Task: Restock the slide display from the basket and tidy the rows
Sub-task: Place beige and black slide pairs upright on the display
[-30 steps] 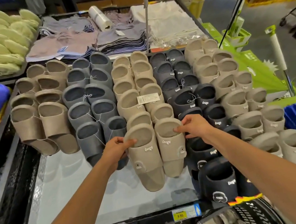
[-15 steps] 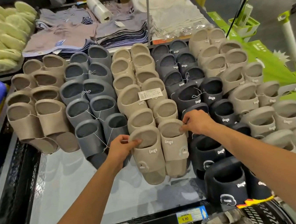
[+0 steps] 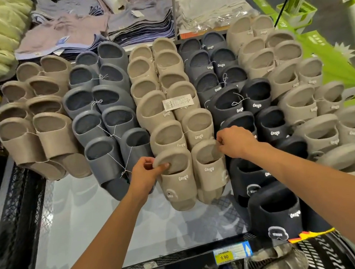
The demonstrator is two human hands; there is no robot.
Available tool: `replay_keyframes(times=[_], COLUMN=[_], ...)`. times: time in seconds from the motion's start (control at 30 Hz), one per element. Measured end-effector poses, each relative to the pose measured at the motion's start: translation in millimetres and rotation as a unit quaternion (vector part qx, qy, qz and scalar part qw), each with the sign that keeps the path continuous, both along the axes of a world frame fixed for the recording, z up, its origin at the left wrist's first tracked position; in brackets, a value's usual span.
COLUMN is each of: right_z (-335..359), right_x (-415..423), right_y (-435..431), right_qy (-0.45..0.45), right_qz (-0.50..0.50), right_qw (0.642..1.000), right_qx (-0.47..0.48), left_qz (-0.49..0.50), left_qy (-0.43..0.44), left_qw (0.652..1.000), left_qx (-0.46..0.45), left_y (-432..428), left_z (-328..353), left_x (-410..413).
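We are gripping the front beige pair point(image 3: 178, 178) with left hand point(image 3: 144, 174) and right hand point(image 3: 235, 142); shelf point(image 3: 82, 221) beside it half-bare, basket point(image 3: 326, 253) apparently unemptied.

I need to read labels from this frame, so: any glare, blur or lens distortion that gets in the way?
Head view: wide-angle bowing curves the shelf edge; soft sheen and shadows on the bare liner, no harsh glare; price tag reads 9.90; the paper label is too blurred to read.

The slides point(image 3: 113, 119) fill the back of the display shelf point(image 3: 82, 221), folded clothes point(image 3: 138, 22) lie behind, the basket point(image 3: 325, 254) sits below front-right.
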State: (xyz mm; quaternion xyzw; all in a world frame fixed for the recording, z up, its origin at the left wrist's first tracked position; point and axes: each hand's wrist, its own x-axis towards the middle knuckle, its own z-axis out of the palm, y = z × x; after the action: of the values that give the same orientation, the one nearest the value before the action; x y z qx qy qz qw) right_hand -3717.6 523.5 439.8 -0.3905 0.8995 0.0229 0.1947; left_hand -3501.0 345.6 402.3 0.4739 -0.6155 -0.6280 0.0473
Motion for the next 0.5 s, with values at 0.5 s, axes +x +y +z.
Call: replay_keyframes(times=[0.5], right_z=[12.1], right_x=[-0.1], right_y=[9.8], right_qy=[0.057], right_qz=[0.059], right_qw=[0.996], right_qx=[0.046], left_qz=[-0.009], left_qy=[0.003], left_qw=[0.999], left_qx=[-0.039], left_y=[14.1], left_z=[-2.4], left_x=[0.2])
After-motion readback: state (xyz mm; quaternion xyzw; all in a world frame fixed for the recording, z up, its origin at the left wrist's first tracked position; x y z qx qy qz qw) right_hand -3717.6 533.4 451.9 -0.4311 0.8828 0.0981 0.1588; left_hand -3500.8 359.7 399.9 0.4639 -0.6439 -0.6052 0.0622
